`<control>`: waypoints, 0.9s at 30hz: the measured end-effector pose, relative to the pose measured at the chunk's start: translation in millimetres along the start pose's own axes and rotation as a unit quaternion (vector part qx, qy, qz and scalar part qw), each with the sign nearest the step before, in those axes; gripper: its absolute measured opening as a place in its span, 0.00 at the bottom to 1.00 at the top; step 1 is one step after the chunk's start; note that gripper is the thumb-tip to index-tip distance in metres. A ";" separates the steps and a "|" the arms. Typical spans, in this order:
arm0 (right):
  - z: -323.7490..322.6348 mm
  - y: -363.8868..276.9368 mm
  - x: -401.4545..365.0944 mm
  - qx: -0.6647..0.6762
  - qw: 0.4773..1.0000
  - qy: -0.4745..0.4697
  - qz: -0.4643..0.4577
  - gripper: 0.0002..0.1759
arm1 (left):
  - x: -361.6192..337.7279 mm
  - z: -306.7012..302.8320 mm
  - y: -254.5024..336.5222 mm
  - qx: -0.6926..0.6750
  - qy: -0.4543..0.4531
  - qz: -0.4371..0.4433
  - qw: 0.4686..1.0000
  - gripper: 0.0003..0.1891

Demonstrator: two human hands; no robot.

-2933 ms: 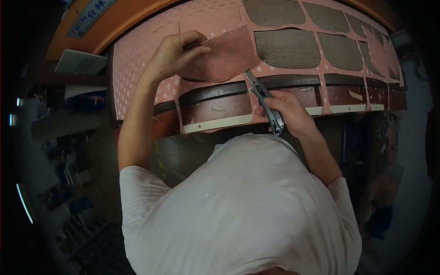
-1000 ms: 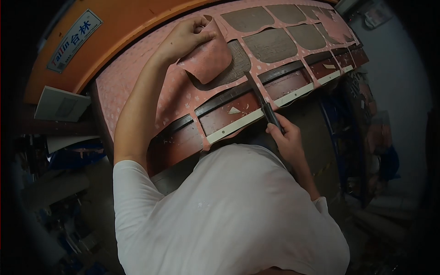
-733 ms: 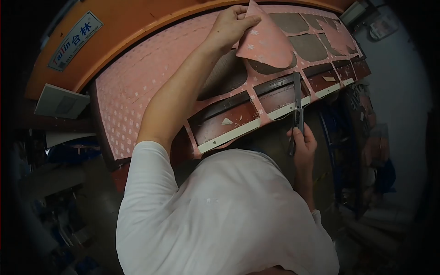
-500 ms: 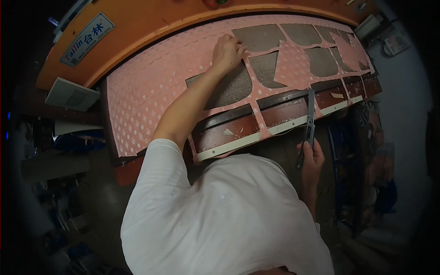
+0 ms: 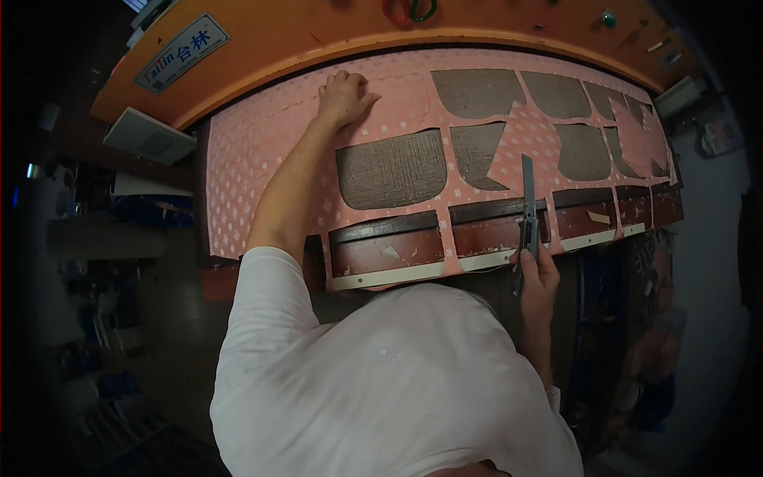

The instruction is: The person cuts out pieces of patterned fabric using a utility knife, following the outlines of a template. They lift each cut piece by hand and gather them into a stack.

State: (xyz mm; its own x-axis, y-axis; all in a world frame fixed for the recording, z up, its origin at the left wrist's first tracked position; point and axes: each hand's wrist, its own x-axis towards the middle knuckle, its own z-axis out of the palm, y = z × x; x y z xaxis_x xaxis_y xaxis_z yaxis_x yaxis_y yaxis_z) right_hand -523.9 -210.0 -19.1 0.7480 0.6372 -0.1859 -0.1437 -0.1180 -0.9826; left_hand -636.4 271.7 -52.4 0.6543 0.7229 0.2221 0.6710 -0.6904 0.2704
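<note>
Pink patterned fabric [image 5: 274, 135] covers the table, with rounded openings cut through it on the right side. My left hand [image 5: 344, 99] rests on its upper middle part, left of the top openings, fingers bent and thumb apart. No object shows in that hand. Lower right, my right hand [image 5: 540, 274] is closed round the handle of a dark cutter knife [image 5: 528, 215], its long blade pointing up across the fabric. Just above the blade lies a loose pink piece [image 5: 528, 147] over two openings; another pink piece [image 5: 636, 135] lies further right.
An orange machine beam [image 5: 278, 48] with a sign [image 5: 183, 52] runs behind the table. Red and green scissor handles [image 5: 409, 9] lie on it. A white box [image 5: 151, 135] stands at the left end. A pale rail [image 5: 389, 275] edges the table's near side.
My left hand has moved left over the fabric, away from the top opening. My right hand still holds the knife, whose blade now points more straight up. The camera view has shifted slightly.
</note>
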 end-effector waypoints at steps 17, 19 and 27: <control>-26.8 -22.4 75.5 -0.029 0.993 -0.093 -0.065 0.14 | 30.3 -96.4 60.4 -0.087 -0.109 0.042 0.989 0.17; -12.2 -43.2 96.6 -0.114 0.984 -0.110 -0.078 0.14 | 31.0 -95.2 58.8 -0.070 -0.099 0.049 0.991 0.16; 67.1 -111.7 221.4 -0.425 0.854 -0.170 -0.246 0.18 | 17.5 -68.0 39.1 -0.037 -0.034 0.057 0.997 0.12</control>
State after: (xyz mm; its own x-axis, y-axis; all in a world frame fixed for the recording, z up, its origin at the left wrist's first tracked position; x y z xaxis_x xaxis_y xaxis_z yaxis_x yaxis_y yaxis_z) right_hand -385.7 -4.6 49.7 0.3306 0.9360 0.1206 0.7648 -0.1909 -0.6153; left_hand -622.4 259.2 25.8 0.7479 0.6353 0.1923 0.5660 -0.7618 0.3152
